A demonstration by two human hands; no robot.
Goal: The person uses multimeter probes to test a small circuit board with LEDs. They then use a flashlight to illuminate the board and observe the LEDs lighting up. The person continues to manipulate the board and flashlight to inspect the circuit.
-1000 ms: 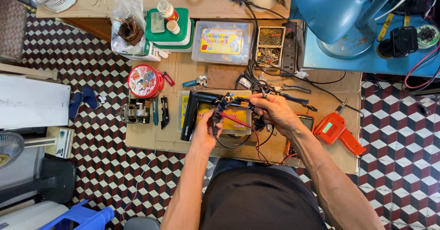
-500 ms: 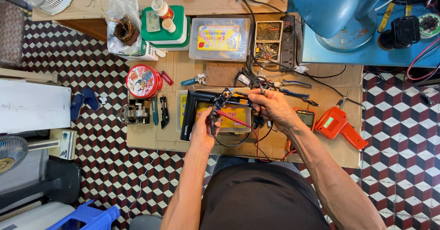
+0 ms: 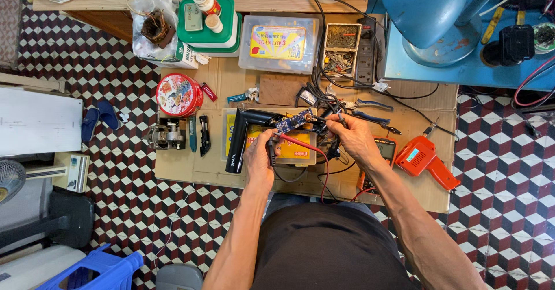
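The step in hand looked like probing a blue circuit board (image 3: pixel 293 120) with meter leads. The board lay over the black housing (image 3: pixel 241 137), just left of the orange meter (image 3: pixel 378 154). The left hand (image 3: pixel 260 157) had its fingers clamped on a probe with a red lead (image 3: pixel 306 147), tip toward the board. The right hand (image 3: pixel 354 137) pinched something small at the board's right end; what, I could not tell. Any next move would call for steady tips on small contacts. Beyond the board, a clear box (image 3: pixel 279 43) held a coloured booklet, a small tray (image 3: pixel 341 48) held loose parts, and green tubs (image 3: pixel 211 31) carried two bottles on top.
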